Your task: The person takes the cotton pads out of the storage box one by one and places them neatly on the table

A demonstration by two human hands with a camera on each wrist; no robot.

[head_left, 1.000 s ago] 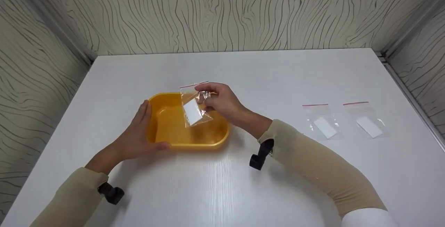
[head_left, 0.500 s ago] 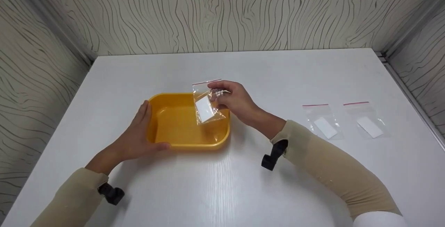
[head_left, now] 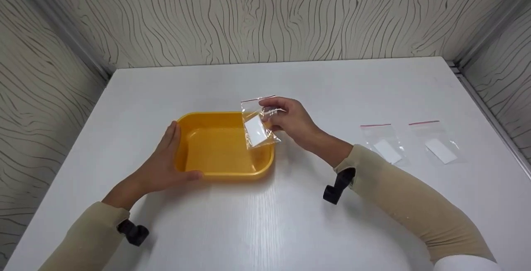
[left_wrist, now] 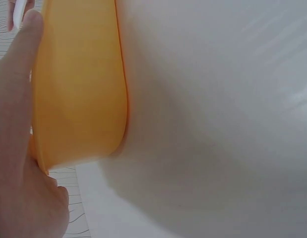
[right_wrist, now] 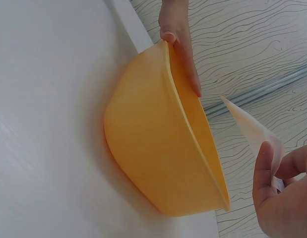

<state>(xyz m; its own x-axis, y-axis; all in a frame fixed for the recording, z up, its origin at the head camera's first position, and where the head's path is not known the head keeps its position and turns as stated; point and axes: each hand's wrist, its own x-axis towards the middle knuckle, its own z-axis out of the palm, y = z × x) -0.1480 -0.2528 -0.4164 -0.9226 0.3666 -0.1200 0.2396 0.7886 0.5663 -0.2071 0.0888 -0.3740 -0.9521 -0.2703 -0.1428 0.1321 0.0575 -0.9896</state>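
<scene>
A yellow plastic basin (head_left: 220, 150) stands on the white table. My left hand (head_left: 164, 165) holds its left end, thumb along the front rim and fingers at the left side. My right hand (head_left: 292, 119) pinches a clear zip bag (head_left: 257, 123) with a red-lined top edge and a white rectangular piece inside. That bag is raised above the basin's right end. In the right wrist view the bag (right_wrist: 255, 131) is tilted, gripped between thumb and fingers, apart from the basin's rim. No content shows on the visible part of the basin's floor.
Two similar zip bags, a nearer one (head_left: 388, 148) and a farther-right one (head_left: 439, 148), lie flat on the table at right. A patterned wall (head_left: 274, 18) rises behind the table. Black wrist cameras hang from both sleeves.
My right hand has moved right with the zip bag, from over the basin's middle toward its right rim. My left hand and the basin have stayed in place.
</scene>
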